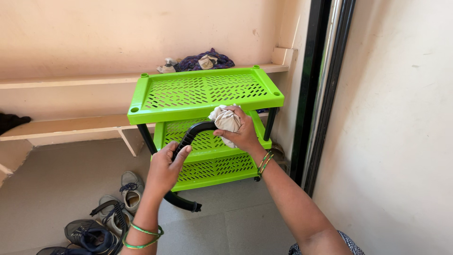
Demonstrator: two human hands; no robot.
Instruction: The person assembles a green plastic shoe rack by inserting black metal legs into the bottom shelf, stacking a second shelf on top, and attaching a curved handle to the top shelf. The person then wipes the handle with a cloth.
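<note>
Two bare hands are working on one curved black handle (191, 137) in front of one green plastic rack (207, 89) with three slotted shelves. The left hand (165, 167) is clasping the handle's middle, fingers wrapped closed around it. The right hand (240, 132) is gripping one crumpled pale cloth (225, 119), pressing it against the handle's upper end, just above the left-hand grip. Several shoes (113, 212) are lying below left.

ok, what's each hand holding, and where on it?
Left hand grips the black curved handle mid-length. Right hand holds a bunched beige cloth against the handle's upper end.
</note>
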